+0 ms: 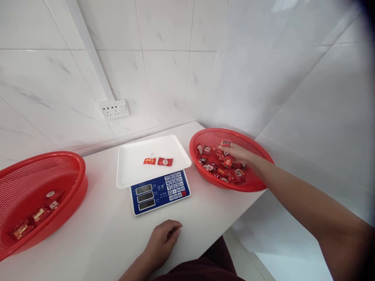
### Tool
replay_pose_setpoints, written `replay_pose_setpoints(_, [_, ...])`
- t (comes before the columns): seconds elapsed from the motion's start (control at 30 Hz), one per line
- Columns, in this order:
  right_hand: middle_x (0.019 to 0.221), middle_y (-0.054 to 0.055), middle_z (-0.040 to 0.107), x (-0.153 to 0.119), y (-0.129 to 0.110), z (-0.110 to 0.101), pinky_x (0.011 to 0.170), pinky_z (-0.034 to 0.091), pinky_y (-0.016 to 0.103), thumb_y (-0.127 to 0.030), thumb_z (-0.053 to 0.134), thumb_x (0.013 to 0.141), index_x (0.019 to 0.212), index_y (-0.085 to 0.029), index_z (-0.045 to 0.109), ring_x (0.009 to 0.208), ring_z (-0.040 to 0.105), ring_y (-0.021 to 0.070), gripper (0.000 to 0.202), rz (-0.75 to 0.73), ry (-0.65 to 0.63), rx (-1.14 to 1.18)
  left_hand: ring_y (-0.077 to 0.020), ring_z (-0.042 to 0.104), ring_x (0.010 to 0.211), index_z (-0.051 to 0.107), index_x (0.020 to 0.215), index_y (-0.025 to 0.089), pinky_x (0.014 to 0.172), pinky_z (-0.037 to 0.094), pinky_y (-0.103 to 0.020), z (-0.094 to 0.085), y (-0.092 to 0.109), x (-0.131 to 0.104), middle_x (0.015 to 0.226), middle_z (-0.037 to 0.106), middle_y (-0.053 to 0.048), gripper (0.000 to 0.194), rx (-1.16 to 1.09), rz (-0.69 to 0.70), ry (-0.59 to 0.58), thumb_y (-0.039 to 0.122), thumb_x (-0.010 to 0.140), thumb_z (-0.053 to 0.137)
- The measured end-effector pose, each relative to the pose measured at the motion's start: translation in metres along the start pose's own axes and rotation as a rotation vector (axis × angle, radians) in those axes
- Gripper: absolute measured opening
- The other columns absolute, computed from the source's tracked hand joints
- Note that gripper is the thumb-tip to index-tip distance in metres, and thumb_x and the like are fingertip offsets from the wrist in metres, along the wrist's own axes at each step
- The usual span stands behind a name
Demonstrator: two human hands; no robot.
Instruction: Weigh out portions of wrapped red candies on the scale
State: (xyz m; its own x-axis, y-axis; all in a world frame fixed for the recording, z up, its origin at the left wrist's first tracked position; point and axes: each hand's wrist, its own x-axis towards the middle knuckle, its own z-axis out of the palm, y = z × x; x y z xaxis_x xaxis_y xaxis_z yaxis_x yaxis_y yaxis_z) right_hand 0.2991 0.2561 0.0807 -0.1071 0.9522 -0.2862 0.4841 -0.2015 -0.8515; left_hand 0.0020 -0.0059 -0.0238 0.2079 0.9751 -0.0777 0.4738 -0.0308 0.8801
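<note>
My right hand (238,153) reaches into the red mesh basket (202,171) on the right, low over a pile of small red wrapped candies (222,171). One digit stretches out to the left beside a red candy (225,143); the other fingers are partly hidden, and no firm grip shows. My left hand (164,240) rests on the white table in front of the scale, its fingers curled in with nothing visible in them. Two red wrapped candies, one on the left (149,160) and one on the right (165,161), lie on the white weighing tray (131,171).
A blue-faced digital scale (160,191) with keys and three displays sits below the tray. Another red basket (79,171) with several wrapped candies (41,214) stands at the left. Tiled walls with a power socket (114,109) border the white table (102,234).
</note>
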Motion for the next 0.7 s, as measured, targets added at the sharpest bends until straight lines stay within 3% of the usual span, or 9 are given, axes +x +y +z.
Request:
replay_pose_setpoints(0.27, [0.100,0.004,0.067,-0.017,-0.006,0.003,0.066,0.056,0.025,-0.019,0.064,0.078,0.092,-0.021,0.058,0.082,0.065,0.0161,0.015,0.153,-0.140,0.107,-0.0157,0.062,0.079,0.064,0.097,0.021,0.072,0.049,-0.024,-0.001,0.003,-0.001,0.095,0.068,-0.004,0.022,0.028,-0.007,0.001,0.029,0.086,0.046])
replay_pose_setpoints(0.43, [0.093,0.002,0.066,-0.021,-0.015,0.006,0.064,0.057,0.023,-0.017,0.059,0.081,0.085,-0.021,0.054,0.076,0.065,0.0126,0.007,0.151,-0.079,0.191,-0.0161,0.062,0.083,0.064,0.097,0.021,0.075,0.049,-0.024,-0.001,0.004,-0.001,0.096,0.068,-0.004,0.023,0.021,-0.005,0.000,0.028,0.086,0.046])
replay_pose_setpoints(0.57, [0.075,0.001,0.065,-0.031,-0.035,0.015,0.049,0.054,0.022,-0.025,0.062,0.078,0.081,-0.023,0.051,0.063,0.064,0.0140,0.012,0.094,-0.011,0.183,-0.0154,0.062,0.078,0.065,0.098,0.020,0.071,0.049,-0.024,-0.001,0.006,-0.003,0.094,0.068,-0.004,0.023,0.016,-0.015,0.012,0.026,0.085,0.047])
replay_pose_setpoints(0.7, [0.080,0.003,0.067,-0.045,-0.068,0.039,0.056,0.056,0.029,-0.025,0.059,0.079,0.087,-0.024,0.054,0.067,0.066,0.0178,0.009,-0.010,-0.073,0.277,-0.0147,0.061,0.074,0.066,0.099,0.020,0.068,0.048,-0.024,-0.001,0.008,-0.005,0.090,0.068,-0.004,0.024,0.037,-0.028,0.007,0.026,0.084,0.048])
